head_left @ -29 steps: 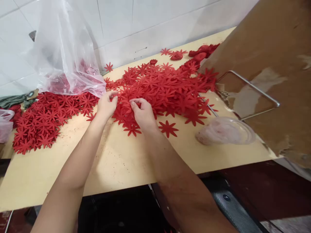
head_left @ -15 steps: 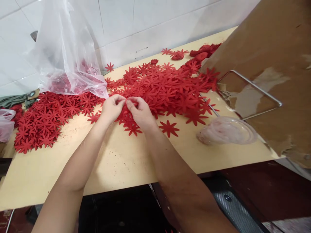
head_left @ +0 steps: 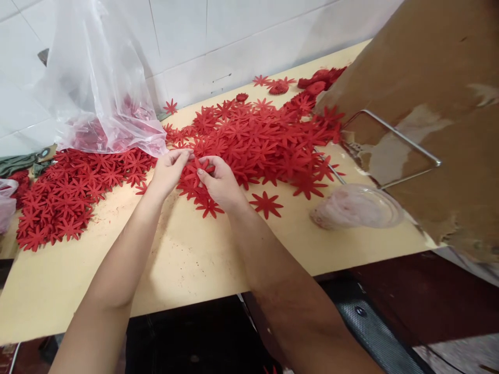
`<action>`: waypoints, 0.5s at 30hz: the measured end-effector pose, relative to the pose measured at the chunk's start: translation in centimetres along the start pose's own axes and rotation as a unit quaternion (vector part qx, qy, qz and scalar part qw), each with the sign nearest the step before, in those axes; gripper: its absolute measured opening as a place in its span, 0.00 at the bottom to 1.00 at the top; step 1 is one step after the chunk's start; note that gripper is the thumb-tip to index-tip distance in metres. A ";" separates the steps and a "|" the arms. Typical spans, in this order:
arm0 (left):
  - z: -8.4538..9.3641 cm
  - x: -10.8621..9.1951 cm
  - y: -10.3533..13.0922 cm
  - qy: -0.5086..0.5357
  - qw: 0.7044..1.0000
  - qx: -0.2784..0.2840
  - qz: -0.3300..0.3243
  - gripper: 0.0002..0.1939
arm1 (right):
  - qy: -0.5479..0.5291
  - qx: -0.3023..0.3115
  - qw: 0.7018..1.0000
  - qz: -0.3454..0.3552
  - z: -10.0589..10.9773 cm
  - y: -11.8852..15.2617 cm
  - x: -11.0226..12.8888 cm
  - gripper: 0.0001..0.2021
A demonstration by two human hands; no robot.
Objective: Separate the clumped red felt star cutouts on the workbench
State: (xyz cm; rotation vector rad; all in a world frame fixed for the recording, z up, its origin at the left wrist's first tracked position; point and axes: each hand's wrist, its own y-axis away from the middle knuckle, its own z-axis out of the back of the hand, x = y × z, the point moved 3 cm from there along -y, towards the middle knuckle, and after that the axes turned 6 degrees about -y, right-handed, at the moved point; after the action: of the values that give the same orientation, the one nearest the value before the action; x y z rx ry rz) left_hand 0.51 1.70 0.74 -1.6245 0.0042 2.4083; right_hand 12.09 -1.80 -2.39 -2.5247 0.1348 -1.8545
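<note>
My right hand (head_left: 223, 183) pinches a red flower-shaped cutout (head_left: 192, 174) with narrow pointed petals between thumb and fingers. Just to its left, my left hand (head_left: 170, 169) has thumb and forefinger pressed together near the cutout's upper edge; whatever lies between those fingertips is too small to make out. Both hands are over the front of a large heap of similar red cutouts (head_left: 253, 137). One loose red cutout (head_left: 266, 204) lies flat to the right of my right hand.
Another pile of red cutouts (head_left: 70, 195) spreads at the left, below a clear plastic bag (head_left: 105, 78). A clear plastic tub (head_left: 384, 208) rests on the pale tabletop (head_left: 187, 259) at right. Behind it lean brown cardboard (head_left: 440, 156) and a bent metal frame (head_left: 401, 136).
My hands have moved slightly apart, with the left fingertips drawing off to the left. The red cutout in my right hand now shows more fully. The whole view has shifted a little.
</note>
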 end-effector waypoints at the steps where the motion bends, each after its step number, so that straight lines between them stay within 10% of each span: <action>1: -0.2 -0.3 0.4 -0.001 1.000 0.022 0.000 0.12 | 0.009 -0.011 1.000 0.003 0.1 0.0 0.0 0.05; 6: -0.7 -0.8 1.7 -0.016 0.998 0.057 0.013 0.15 | 0.039 -0.095 0.994 0.038 1.0 -0.2 0.2 0.07; 15: -0.9 -0.3 1.1 -0.026 0.999 0.013 -0.015 0.03 | -0.022 -0.023 0.999 0.029 0.2 0.0 0.1 0.17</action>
State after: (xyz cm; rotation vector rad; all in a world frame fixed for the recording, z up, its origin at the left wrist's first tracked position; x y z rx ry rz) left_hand 1.23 0.43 0.55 -1.5388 0.0032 2.4174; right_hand 12.28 -1.82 -2.36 -2.5606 0.2522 -1.7936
